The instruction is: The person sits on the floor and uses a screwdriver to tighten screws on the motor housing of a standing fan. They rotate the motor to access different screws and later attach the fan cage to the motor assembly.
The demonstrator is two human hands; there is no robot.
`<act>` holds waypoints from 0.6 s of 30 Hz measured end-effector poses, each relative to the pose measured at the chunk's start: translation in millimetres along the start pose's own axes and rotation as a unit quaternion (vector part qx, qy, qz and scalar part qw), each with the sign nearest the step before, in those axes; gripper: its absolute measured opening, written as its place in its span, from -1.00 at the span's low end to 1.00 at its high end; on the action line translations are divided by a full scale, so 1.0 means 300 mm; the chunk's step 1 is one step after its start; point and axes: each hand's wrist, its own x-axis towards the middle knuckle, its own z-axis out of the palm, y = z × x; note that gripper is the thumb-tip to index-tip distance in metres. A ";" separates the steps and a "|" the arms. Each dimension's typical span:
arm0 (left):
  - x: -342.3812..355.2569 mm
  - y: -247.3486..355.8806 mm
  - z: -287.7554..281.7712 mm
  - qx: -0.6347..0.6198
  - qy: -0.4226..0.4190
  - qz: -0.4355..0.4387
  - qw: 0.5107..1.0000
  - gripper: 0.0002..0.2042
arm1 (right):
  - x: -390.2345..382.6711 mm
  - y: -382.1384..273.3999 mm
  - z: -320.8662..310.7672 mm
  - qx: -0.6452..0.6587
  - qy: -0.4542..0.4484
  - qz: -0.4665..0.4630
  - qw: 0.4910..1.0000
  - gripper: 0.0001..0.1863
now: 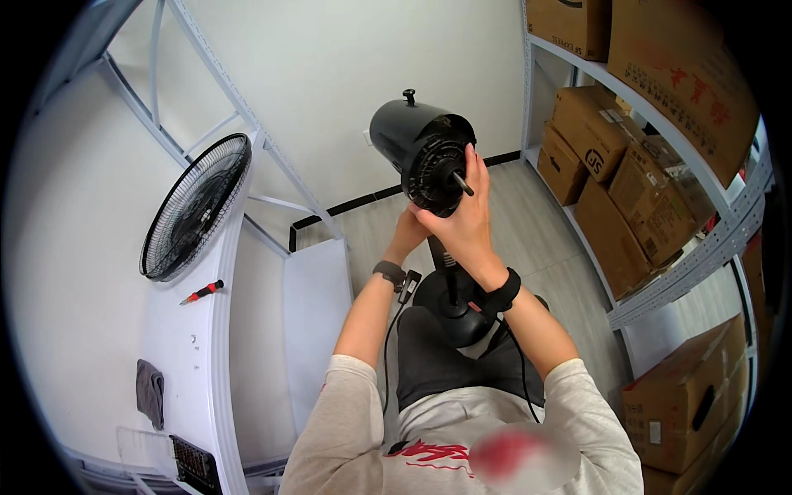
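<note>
The right hand (464, 231) grasps the front of the black, metal-looking cylindrical fan motor housing (406, 130), apparently steadying its weight above the round, black, plastic-looking base (462, 332), while whether the left hand (407, 234) grips beneath, I cannot tell.

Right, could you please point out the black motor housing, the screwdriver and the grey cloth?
Black motor housing (409, 132): head view, on its curved side.
Screwdriver (205, 292): head view, on its red-and-black handle.
Grey cloth (150, 394): head view, on its middle.
</note>
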 end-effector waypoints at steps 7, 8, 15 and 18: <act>-0.106 0.099 0.020 0.085 0.095 -0.085 0.988 -0.42 | -0.012 -0.001 -0.049 0.104 0.000 0.009 0.995 0.27; -0.126 0.121 0.020 0.084 0.110 -0.107 0.984 -0.42 | -0.011 0.004 -0.050 0.160 -0.008 0.038 0.986 0.27; -0.233 0.294 0.031 0.126 0.180 -0.257 0.941 -0.30 | 0.016 0.039 -0.038 0.222 -0.080 0.030 0.971 0.28; -0.255 0.239 -0.031 0.080 0.106 -0.275 0.952 -0.02 | -0.001 0.015 -0.048 0.243 -0.090 0.028 0.966 0.28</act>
